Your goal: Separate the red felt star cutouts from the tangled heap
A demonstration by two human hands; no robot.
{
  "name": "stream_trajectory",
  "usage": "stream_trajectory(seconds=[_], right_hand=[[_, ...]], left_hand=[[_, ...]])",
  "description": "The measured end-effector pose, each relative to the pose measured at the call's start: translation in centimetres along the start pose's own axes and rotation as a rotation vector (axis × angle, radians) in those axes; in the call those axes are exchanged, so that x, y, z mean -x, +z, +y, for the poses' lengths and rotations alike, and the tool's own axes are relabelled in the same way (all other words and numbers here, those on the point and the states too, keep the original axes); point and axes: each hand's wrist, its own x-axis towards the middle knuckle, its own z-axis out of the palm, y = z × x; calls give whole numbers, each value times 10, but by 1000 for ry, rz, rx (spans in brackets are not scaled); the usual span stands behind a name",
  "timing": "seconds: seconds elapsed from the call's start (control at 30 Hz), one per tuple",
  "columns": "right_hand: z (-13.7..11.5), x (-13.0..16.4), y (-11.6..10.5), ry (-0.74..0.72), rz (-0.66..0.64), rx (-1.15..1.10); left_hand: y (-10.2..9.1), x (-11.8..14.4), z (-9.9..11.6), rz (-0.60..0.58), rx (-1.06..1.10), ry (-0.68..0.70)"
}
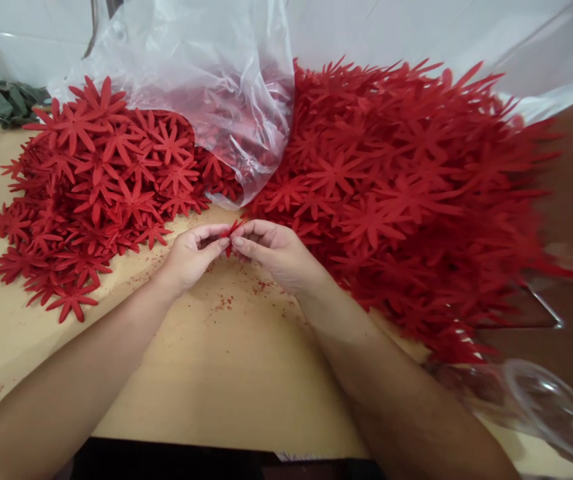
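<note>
1. A small red flower cutout [230,231], thin and matte like felt or foam, with narrow pointed petals, sits pinched between the fingertips of both hands above the middle of the table. Most of it is hidden by the fingers.
2. The left hand [194,253] closes thumb and forefinger tightly on the cutout's left side; the other fingers curl under.
3. The right hand [276,252] grips the cutout's right side with thumb and forefinger, fingertips almost touching those of the left hand.
4. Both bare forearms reach in from the bottom edge and meet at the cutout.
5. The table [226,373] is smooth, pale wood-coloured board. Fine red crumbs [261,287] lie scattered on it just beneath the hands.
6. To the left lies a loose pile of red cutouts [96,187], flat and star-shaped, overlapping each other.
7. To the right, touching the right wrist, rises a much larger heap of red cutouts [406,193], spiky at its edges.
8. A crinkled clear plastic bag [206,73] stands behind the hands between the two piles, open, with more red cutouts spilling from it.
9. Dark green pieces [9,100] lie at the far left corner.
10. A clear plastic object [541,407], rounded and glossy, sits at the lower right; its shape is blurred.
</note>
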Motion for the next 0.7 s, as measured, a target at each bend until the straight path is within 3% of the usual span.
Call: stream_trajectory(seconds=[0.2, 0.3, 0.4, 0.53, 0.6, 0.7], right_hand=[[-9, 10, 6, -157, -25, 297], [-29, 37, -1, -290, 133, 692], [-56, 87, -23, -341, 362, 1032], [-73, 168, -67, -206, 679, 1354], [-65, 198, -87, -11, 669, 1524], [-40, 218, -105, 251, 527, 1728]], left_hand=[[-2, -2, 6, 36, -39, 1], [-3, -5, 10, 31, -77, 15], [-4, -8, 10, 50, -61, 20], [-4, -9, 8, 48, -22, 25], [-4, -9, 7, 42, -28, 24], [-5, -7, 7, 43, -58, 29]])
